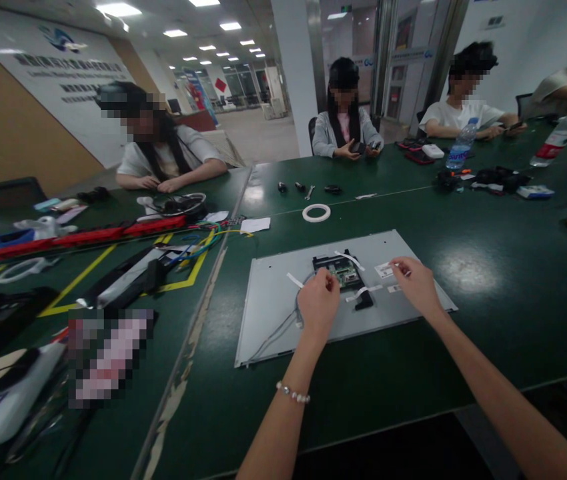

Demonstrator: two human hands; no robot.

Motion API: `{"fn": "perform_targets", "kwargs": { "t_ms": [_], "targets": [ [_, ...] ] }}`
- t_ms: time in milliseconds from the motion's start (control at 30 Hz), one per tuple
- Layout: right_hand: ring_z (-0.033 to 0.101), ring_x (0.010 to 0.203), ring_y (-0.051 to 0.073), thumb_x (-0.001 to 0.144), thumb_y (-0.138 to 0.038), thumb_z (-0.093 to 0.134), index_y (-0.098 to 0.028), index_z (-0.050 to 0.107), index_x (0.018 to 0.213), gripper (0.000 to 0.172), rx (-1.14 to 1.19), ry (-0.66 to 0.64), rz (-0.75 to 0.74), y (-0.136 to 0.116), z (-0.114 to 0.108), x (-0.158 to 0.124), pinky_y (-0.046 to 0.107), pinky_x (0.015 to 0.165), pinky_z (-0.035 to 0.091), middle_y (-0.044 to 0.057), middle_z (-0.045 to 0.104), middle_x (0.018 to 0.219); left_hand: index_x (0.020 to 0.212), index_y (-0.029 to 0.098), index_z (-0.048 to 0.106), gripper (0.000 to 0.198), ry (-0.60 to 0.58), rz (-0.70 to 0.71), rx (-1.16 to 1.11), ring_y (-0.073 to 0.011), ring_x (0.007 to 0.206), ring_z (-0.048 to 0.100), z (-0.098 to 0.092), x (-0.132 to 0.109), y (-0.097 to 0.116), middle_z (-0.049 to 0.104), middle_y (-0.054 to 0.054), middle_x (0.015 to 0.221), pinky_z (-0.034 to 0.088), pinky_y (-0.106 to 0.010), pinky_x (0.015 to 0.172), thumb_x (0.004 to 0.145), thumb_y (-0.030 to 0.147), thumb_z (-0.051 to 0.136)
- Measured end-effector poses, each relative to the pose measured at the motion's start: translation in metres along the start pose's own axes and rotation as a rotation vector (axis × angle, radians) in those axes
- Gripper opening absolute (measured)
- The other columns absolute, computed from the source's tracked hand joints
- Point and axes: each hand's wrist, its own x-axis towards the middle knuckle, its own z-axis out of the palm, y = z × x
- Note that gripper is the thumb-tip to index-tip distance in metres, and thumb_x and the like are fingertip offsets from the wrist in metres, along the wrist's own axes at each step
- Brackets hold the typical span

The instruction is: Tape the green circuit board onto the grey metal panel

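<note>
A flat pale grey metal panel (pixel 273 300) lies on the green table in front of me. On it sits a black bracket (pixel 365 298) with a green circuit board (pixel 347 276), crossed by several strips of white tape (pixel 351 260). My left hand (pixel 319 300) is closed with curled fingers at the board's left side; whatever is in its fingers is hidden. A grey cable (pixel 281 327) runs beneath it to the panel's front left. Over the panel's right part, my right hand (pixel 417 285) pinches a small white sliver that looks like tape, near a white label (pixel 384 270).
A white tape roll (pixel 316 213), a small wrench (pixel 309 192) and small black parts lie beyond the panel. Cables, a red strip (pixel 128 230) and devices crowd the left. Several people sit across the table. Bottles (pixel 461 147) stand at the right.
</note>
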Motion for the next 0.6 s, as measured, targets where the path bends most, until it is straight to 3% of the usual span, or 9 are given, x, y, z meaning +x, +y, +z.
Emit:
{"fn": "perform_targets", "kwargs": {
  "t_ms": [600],
  "targets": [
    [0.057, 0.075, 0.016, 0.084, -0.031, 0.048, -0.016, 0.068, 0.092, 0.026, 0.044, -0.002, 0.005, 0.0053, 0.0030, -0.0008, 0.030, 0.074, 0.044, 0.006, 0.063, 0.089, 0.085, 0.022, 0.056, 0.014, 0.034, 0.009, -0.020, -0.0158, 0.075, 0.061, 0.0031, 0.0001, -0.0042, 0.065, 0.000, 0.075, 0.031, -0.025, 0.060, 0.092, 0.029, 0.045]
  ]
}}
